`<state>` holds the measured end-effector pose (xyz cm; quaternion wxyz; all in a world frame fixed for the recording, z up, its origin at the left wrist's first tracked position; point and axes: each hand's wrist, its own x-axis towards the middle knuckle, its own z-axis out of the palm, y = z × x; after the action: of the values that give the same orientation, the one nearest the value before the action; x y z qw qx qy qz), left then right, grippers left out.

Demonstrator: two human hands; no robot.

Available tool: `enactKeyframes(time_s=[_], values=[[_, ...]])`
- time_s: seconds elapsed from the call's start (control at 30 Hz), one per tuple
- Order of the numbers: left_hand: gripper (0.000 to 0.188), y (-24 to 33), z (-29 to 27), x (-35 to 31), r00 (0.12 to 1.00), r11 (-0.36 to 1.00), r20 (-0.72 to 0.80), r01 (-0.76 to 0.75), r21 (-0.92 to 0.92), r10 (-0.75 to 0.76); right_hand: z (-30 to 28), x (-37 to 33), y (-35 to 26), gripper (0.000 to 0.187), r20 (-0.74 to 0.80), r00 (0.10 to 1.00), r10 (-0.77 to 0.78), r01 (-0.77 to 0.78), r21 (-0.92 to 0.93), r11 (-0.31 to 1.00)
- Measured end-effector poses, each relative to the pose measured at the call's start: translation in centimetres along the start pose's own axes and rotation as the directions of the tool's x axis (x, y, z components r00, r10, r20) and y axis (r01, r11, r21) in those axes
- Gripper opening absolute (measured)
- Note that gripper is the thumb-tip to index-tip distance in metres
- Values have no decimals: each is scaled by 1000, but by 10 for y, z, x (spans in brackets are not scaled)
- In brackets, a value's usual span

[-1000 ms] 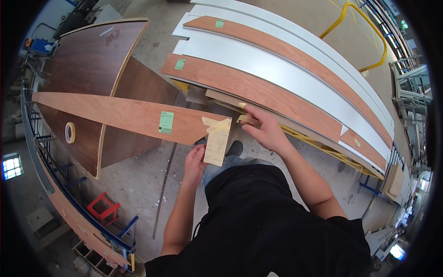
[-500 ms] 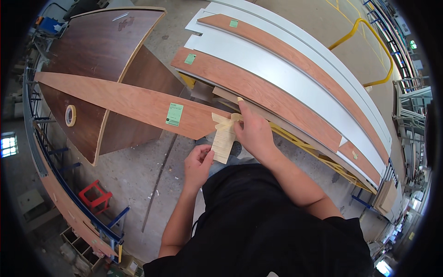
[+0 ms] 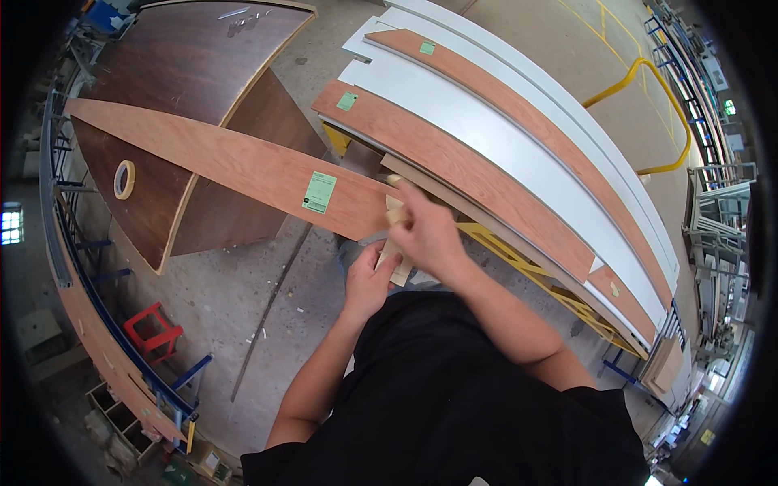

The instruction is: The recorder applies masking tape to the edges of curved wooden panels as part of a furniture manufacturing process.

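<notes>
A long brown wood panel with a green label points its near end at me. At that end hangs a pale, lined slip, with masking tape at its top. My left hand is closed on the slip, thumb against it. Just above, my right hand is bent over the tape, fingers closed around it and smeared by motion. Its index fingertip looks tan, perhaps wrapped in tape. Much of the slip is hidden behind my fingers.
The panel rests across a dark brown board structure, where a tape roll lies. At right, white panels and brown wood strips lie on a yellow frame. A red stool stands on the floor at left.
My left hand has moved right and up along the slip, close to my right hand. My right hand has shifted slightly down over the tape, now covering more of the slip.
</notes>
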<state>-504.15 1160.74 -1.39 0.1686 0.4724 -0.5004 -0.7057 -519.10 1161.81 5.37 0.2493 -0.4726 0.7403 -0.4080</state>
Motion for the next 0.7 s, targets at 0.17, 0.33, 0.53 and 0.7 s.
enactKeyframes(time_s=[0.17,0.33,0.53,0.7], values=[[35,-18,-13,1,944,874,42,-320,366,328,22,-19,-15,52,87,960,-267,266,27,964],[49,-30,-18,3,952,944,94,-301,136,291,-15,-38,-35,48,89,900,-427,362,391,846],[29,13,-15,-9,927,802,-76,-274,530,367,-45,-37,56,49,70,960,270,-196,860,471],[23,49,-19,13,673,389,64,-500,774,737,-41,-41,78,37,89,898,430,-316,812,491]])
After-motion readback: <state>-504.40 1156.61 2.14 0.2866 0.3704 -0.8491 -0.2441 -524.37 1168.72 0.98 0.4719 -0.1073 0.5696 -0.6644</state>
